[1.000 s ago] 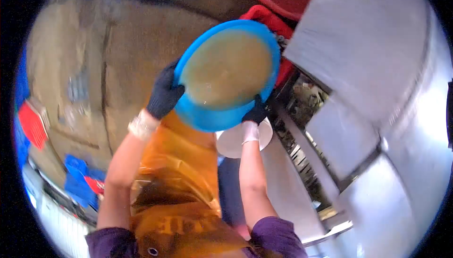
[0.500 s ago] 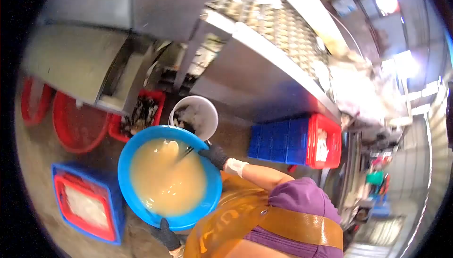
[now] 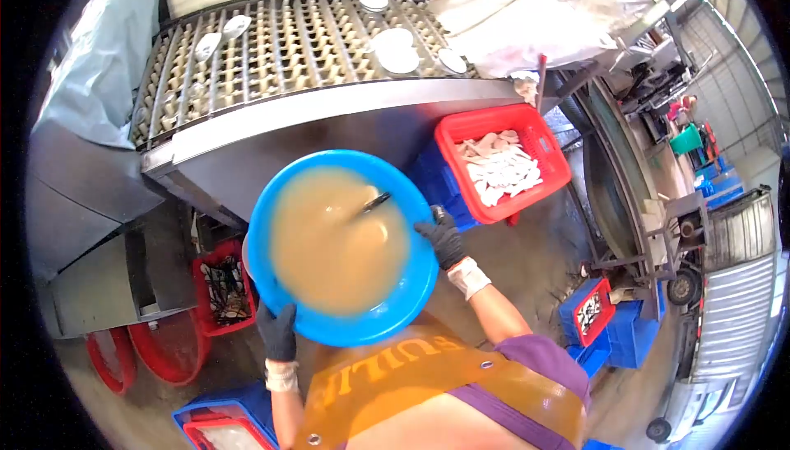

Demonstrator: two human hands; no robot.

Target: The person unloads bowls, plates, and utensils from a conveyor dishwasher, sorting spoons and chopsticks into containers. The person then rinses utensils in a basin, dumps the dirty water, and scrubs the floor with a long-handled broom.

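The blue basin [image 3: 413, 292] was held up in front of the person's apron [image 3: 411, 372], near, with a roller conveyor [image 3: 271, 51] on the far side and a red basket [image 3: 553, 162] of pale pieces to the far right. It contained a cloudy tan liquid [image 3: 329, 256], from which part of a dark, slender object [image 3: 376, 202] showed; its identity could not be determined.

Both hands were gloved and gripping. The left hand [image 3: 278, 335] held the rim on the near left, thumb side uppermost; its fingers beneath were partly hidden. The right hand [image 3: 444, 238] was closed on the right side of the rim, fingertips over the edge. How firmly either hand pressed could not be told.

In this inspector's judgement the load was heavy for its container, the liquid covering most of the basin's floor. The wall appeared to be smooth plastic, firm but liable to flex at the rim if lifted from one side. Wet surfaces would have made it slippery, though the gloves probably added some grip. Breakage was judged a minor risk; slopping over a lowered edge was the greater one. The sound hold was judged to be at opposite sides of the rim, fingers supporting from below, with the basin kept level and turned slowly.
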